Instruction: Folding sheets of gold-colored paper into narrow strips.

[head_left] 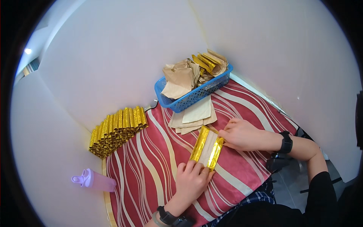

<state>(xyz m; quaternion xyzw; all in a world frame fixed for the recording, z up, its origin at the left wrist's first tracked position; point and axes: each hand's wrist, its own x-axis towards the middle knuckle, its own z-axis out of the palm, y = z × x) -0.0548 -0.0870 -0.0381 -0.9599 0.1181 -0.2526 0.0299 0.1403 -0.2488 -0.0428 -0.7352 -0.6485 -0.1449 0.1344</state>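
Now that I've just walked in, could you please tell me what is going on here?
A person's left hand is on the near end of a gold-edged beige sheet, while the right hand is at its far right corner. Beyond it, pale sheets lie by a blue basket of beige and gold papers. Gold tubes are stacked to the left.

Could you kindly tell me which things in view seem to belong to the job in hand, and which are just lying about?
Apparently in use:
- gold-edged sheet, with left hand and right hand on it
- stacked gold rolls
- blue basket of papers
- loose sheets before it

Probably just lying about:
- purple bottle
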